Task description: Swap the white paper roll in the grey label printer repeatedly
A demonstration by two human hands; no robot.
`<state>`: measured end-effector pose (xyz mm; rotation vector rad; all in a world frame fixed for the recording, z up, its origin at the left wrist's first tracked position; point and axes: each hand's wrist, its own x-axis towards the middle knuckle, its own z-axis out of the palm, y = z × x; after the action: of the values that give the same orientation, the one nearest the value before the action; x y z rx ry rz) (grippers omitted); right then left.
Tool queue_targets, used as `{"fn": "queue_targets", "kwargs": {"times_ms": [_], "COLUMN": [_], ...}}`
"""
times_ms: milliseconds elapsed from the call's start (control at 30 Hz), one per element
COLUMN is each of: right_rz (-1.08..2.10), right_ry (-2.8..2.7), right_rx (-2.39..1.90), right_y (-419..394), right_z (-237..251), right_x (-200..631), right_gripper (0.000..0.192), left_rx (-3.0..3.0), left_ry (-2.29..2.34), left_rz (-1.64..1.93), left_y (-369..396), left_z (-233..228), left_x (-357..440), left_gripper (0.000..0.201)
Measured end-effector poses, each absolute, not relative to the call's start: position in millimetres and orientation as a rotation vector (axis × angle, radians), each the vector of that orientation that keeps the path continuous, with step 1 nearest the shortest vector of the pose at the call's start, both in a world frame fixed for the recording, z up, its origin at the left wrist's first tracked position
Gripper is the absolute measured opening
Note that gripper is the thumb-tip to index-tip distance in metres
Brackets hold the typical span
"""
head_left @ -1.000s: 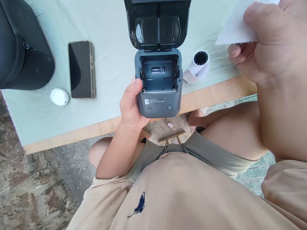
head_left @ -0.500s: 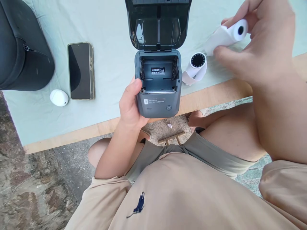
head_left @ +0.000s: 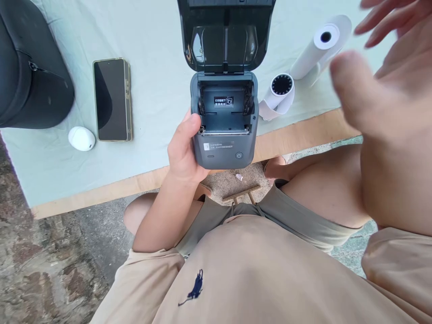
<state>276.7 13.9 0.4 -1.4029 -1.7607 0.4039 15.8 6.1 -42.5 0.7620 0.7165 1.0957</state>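
Left hand [head_left: 184,150] grips open printer [head_left: 224,119] (bay empty); right hand [head_left: 378,90] spread, holding nothing — paper roll [head_left: 319,47] on table [head_left: 162,90]. Loading step — next needs roll seated squarely.

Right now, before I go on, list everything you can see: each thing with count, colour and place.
printer: 1, dark grey, lid open, paper bay empty, at table's near edge, held by left hand
paper roll: 1, white, on cloth right of the lid
small roll: 1, white, dark core, right of printer
phone: 1, dark screen, left of printer
oval case: 1, white, left of phone
bag: 1, black, far left
cloth: 1, pale green, over wooden table
left hand: grips printer's left side
right hand: open, blurred, holds nothing
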Motion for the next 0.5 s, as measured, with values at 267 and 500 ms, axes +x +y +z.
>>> {"fn": "queue_targets", "kwargs": {"times_ms": [267, 500], "right_rz": [0.080, 0.358], "right_ry": [-2.151, -2.172], "right_rx": [-1.537, -1.634], "right_y": [9.7, 14.2], "right_z": [-6.2, 1.3], "right_x": [244.2, 248.3], "right_gripper": [0.049, 0.030], "left_rx": [0.764, 0.781], "left_ry": [0.726, 0.718], "left_rz": [1.069, 1.082], "left_y": [3.2, 4.5], "left_z": [-38.5, -41.6], "left_x": [18.1, 16.7], "left_gripper": [0.052, 0.060]}}
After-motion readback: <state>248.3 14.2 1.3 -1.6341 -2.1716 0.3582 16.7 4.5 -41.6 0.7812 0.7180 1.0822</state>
